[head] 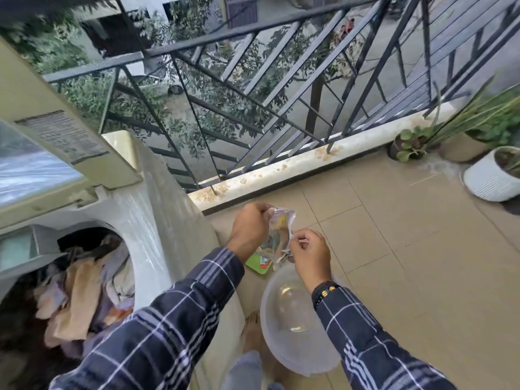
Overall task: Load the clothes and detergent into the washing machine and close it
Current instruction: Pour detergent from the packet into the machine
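Just to the right of the washing machine (168, 220), over the tiled floor, a detergent pouch (277, 225) hung between both hands. The left hand (249, 226) gripped its crumpled top, fingers curled round the film. The right hand (309, 253) pinched a thin edge or strip at the pouch's side between thumb and forefinger, with the other fingers loosely curled. Whether the pouch was already torn open could not be told.

The pouch looked like a light, limp film sachet, creased and probably slick. Its contents would likely shift as it tilted, so squeezing the belly risked a spill outside the machine. The safer hold seemed to be high up, just below the mouth, with the mouth kept upward until it was over the machine's opening.

Inside the machine's drum, the clothes (84, 291) lay in a loose, soft heap that reached near the rim. They would probably yield to a flat push if they blocked closing. At the machine's back the lid (56, 142) stood raised. It appeared rigid and hinged, best taken by its free edge.

On the floor right of the machine, below the hands, stood a translucent plastic basin (284, 311), which looked light and easy to knock.
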